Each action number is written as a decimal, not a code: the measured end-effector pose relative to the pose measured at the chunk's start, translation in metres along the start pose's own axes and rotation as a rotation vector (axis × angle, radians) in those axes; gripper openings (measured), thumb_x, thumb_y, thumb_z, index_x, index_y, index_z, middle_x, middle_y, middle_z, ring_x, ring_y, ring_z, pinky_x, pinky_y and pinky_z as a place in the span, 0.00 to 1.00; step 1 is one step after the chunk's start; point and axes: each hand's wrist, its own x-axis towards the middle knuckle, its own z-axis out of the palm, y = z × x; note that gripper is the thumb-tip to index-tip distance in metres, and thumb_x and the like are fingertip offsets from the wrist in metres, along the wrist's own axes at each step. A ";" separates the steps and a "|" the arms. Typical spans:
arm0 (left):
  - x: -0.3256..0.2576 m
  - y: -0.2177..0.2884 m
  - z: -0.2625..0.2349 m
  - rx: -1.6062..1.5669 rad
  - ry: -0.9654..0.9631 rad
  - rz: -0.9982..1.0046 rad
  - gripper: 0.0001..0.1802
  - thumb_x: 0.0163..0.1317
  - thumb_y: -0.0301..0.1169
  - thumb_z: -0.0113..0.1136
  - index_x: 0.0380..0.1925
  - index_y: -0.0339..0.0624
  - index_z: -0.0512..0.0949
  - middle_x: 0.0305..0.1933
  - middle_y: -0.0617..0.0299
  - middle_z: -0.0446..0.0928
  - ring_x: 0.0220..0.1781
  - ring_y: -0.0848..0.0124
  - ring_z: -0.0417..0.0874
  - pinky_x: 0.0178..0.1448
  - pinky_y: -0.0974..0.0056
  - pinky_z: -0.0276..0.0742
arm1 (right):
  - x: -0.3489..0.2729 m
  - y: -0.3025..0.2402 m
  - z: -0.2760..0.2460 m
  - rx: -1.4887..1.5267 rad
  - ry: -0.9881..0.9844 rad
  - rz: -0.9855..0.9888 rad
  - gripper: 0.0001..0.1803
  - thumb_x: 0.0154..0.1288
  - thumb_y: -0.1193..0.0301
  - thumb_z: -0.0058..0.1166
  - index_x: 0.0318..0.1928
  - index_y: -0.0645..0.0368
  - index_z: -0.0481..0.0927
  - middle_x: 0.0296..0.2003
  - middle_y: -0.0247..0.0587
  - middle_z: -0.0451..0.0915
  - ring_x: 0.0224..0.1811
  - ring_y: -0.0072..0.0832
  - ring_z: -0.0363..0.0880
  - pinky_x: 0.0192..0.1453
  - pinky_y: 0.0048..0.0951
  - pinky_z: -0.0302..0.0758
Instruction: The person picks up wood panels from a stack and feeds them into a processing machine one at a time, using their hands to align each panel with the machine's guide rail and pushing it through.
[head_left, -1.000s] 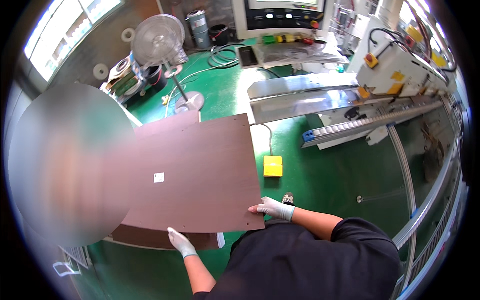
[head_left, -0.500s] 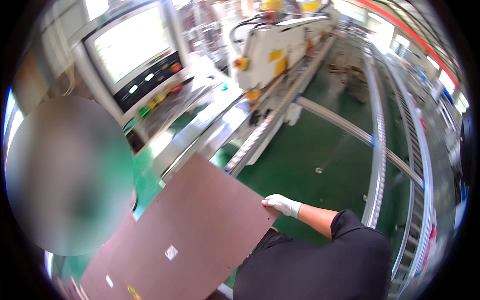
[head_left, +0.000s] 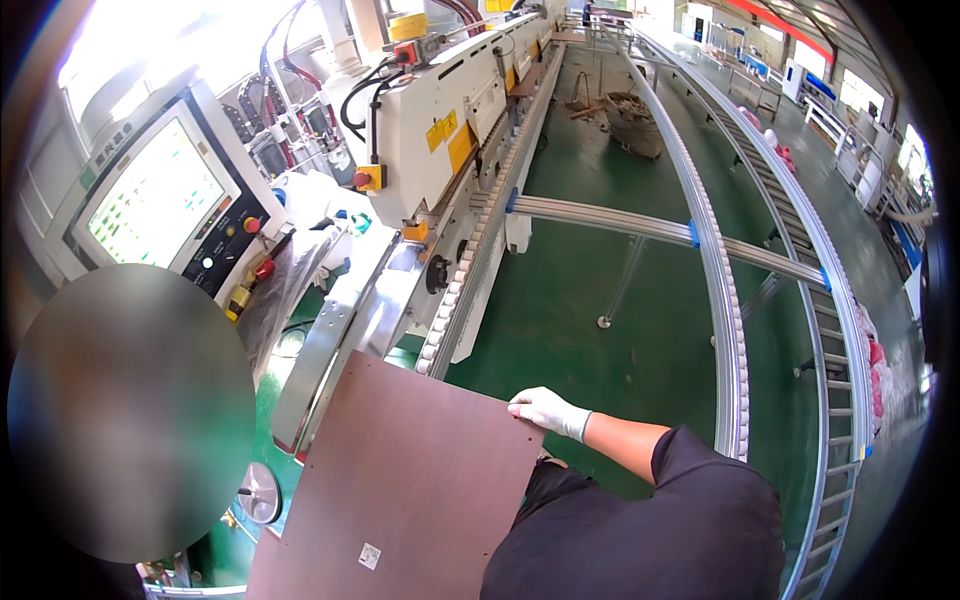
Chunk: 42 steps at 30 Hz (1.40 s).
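Note:
A large flat brown board (head_left: 405,480) with a small white label (head_left: 370,556) and small holes along its edges lies in front of me. Its far left corner is beside the metal guide of the edge machine; whether they touch I cannot tell. My right hand (head_left: 548,412), in a white glove with bare fingertips, is closed on the board's far right corner, thumb on the upper face. The fingers beneath are hidden. My left hand is out of view.
The long white machine (head_left: 425,130) has a red stop button on its near end. Its roller rail (head_left: 460,290) runs away from me. A control screen (head_left: 160,210) stands left. A crossbar (head_left: 610,220) joins the rail to another roller track (head_left: 715,250). A blurred round patch hides the lower left.
My view has turned, so the machine and screen sit farther left and the picture is sharper. The board points more nearly along the rail. My right hand keeps its hold on the corner.

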 end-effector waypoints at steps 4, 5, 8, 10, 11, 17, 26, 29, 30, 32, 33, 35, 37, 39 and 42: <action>-0.001 0.003 0.056 -0.026 -0.071 0.041 0.32 0.72 0.60 0.48 0.46 0.38 0.78 0.36 0.53 0.80 0.28 0.69 0.75 0.27 0.65 0.69 | 0.011 0.007 -0.010 0.009 0.023 0.047 0.21 0.71 0.56 0.58 0.47 0.63 0.85 0.40 0.42 0.87 0.43 0.29 0.83 0.52 0.32 0.79; -0.001 0.004 0.070 -0.035 -0.092 0.048 0.32 0.72 0.60 0.49 0.47 0.38 0.78 0.37 0.53 0.80 0.28 0.68 0.75 0.28 0.65 0.70 | 0.016 0.009 -0.013 0.020 0.040 0.037 0.20 0.71 0.56 0.59 0.47 0.62 0.86 0.39 0.43 0.87 0.42 0.31 0.84 0.50 0.32 0.79; -0.002 0.004 0.103 -0.063 -0.132 0.070 0.31 0.72 0.59 0.50 0.48 0.38 0.77 0.39 0.53 0.80 0.31 0.68 0.76 0.31 0.64 0.71 | 0.029 0.013 -0.029 0.041 0.045 0.051 0.20 0.70 0.56 0.60 0.47 0.61 0.86 0.40 0.43 0.88 0.42 0.32 0.86 0.50 0.32 0.80; -0.003 0.004 0.121 -0.083 -0.156 0.081 0.31 0.72 0.58 0.51 0.48 0.38 0.77 0.40 0.52 0.80 0.33 0.67 0.76 0.33 0.63 0.71 | 0.043 0.016 -0.042 0.063 0.059 0.079 0.18 0.68 0.58 0.62 0.46 0.62 0.87 0.39 0.41 0.88 0.42 0.27 0.84 0.51 0.29 0.79; -0.003 0.004 0.129 -0.093 -0.165 0.090 0.31 0.72 0.58 0.51 0.49 0.38 0.77 0.41 0.52 0.80 0.34 0.67 0.76 0.34 0.63 0.72 | 0.051 0.016 -0.049 0.118 0.064 0.109 0.17 0.67 0.59 0.63 0.45 0.62 0.87 0.38 0.40 0.88 0.42 0.25 0.84 0.51 0.28 0.79; -0.004 0.005 0.169 -0.133 -0.215 0.103 0.29 0.71 0.56 0.53 0.51 0.38 0.77 0.45 0.52 0.79 0.40 0.66 0.77 0.39 0.61 0.74 | 0.084 0.029 -0.074 0.365 0.203 0.317 0.13 0.65 0.64 0.67 0.41 0.61 0.87 0.35 0.34 0.86 0.38 0.20 0.80 0.47 0.25 0.78; -0.006 0.007 0.218 -0.180 -0.256 0.152 0.28 0.70 0.53 0.57 0.54 0.38 0.76 0.51 0.51 0.79 0.48 0.64 0.79 0.47 0.58 0.77 | 0.114 0.063 -0.068 0.526 0.573 0.285 0.32 0.65 0.68 0.67 0.66 0.68 0.70 0.43 0.40 0.84 0.45 0.24 0.81 0.56 0.28 0.77; -0.007 0.006 0.223 -0.225 -0.249 0.171 0.28 0.70 0.52 0.58 0.55 0.38 0.76 0.53 0.51 0.79 0.51 0.64 0.80 0.50 0.57 0.78 | 0.121 0.063 -0.050 0.832 0.703 0.325 0.44 0.66 0.65 0.67 0.74 0.70 0.57 0.58 0.48 0.78 0.59 0.30 0.76 0.65 0.37 0.73; -0.006 0.004 0.221 -0.253 -0.244 0.179 0.28 0.70 0.52 0.59 0.55 0.38 0.76 0.54 0.51 0.78 0.52 0.63 0.80 0.51 0.57 0.78 | 0.122 0.065 -0.034 0.864 0.736 0.297 0.43 0.66 0.62 0.67 0.73 0.68 0.60 0.62 0.49 0.76 0.64 0.34 0.72 0.70 0.40 0.69; -0.006 -0.007 0.210 -0.309 -0.251 0.231 0.28 0.70 0.51 0.59 0.56 0.38 0.76 0.55 0.51 0.78 0.53 0.63 0.80 0.53 0.56 0.79 | 0.109 0.044 -0.009 0.987 0.597 0.381 0.42 0.66 0.58 0.67 0.72 0.63 0.62 0.62 0.48 0.76 0.66 0.36 0.70 0.72 0.42 0.66; 0.004 -0.016 0.197 -0.240 -0.299 0.400 0.28 0.70 0.51 0.60 0.56 0.38 0.76 0.56 0.51 0.78 0.54 0.63 0.81 0.54 0.56 0.79 | 0.100 0.060 0.004 0.937 0.493 0.499 0.36 0.68 0.51 0.63 0.68 0.59 0.69 0.63 0.45 0.75 0.67 0.39 0.71 0.72 0.43 0.67; -0.046 -0.003 0.221 -0.571 -0.268 0.247 0.27 0.72 0.44 0.58 0.63 0.38 0.72 0.63 0.55 0.75 0.57 0.66 0.80 0.57 0.58 0.79 | 0.081 0.079 0.027 1.174 0.362 0.575 0.32 0.70 0.49 0.59 0.65 0.57 0.73 0.62 0.43 0.76 0.65 0.39 0.73 0.71 0.44 0.69; -0.025 -0.007 0.243 -0.711 -0.253 0.522 0.27 0.75 0.47 0.52 0.62 0.35 0.73 0.61 0.58 0.77 0.61 0.65 0.77 0.62 0.62 0.74 | 0.071 0.074 0.060 1.317 0.257 0.638 0.29 0.72 0.49 0.57 0.63 0.56 0.75 0.60 0.42 0.78 0.63 0.39 0.75 0.69 0.43 0.71; -0.042 0.004 0.254 -0.585 -0.211 0.514 0.23 0.74 0.39 0.51 0.60 0.34 0.75 0.60 0.57 0.78 0.63 0.64 0.77 0.65 0.61 0.75 | 0.066 0.041 0.056 1.337 0.218 0.656 0.27 0.73 0.50 0.56 0.61 0.57 0.76 0.58 0.42 0.80 0.61 0.38 0.77 0.68 0.43 0.73; -0.028 0.008 0.255 -0.945 -0.263 0.152 0.26 0.76 0.44 0.45 0.63 0.35 0.72 0.64 0.56 0.76 0.66 0.62 0.76 0.68 0.57 0.73 | 0.075 0.068 0.055 1.262 0.282 0.632 0.35 0.69 0.52 0.62 0.69 0.57 0.73 0.67 0.34 0.74 0.74 0.26 0.62 0.80 0.34 0.53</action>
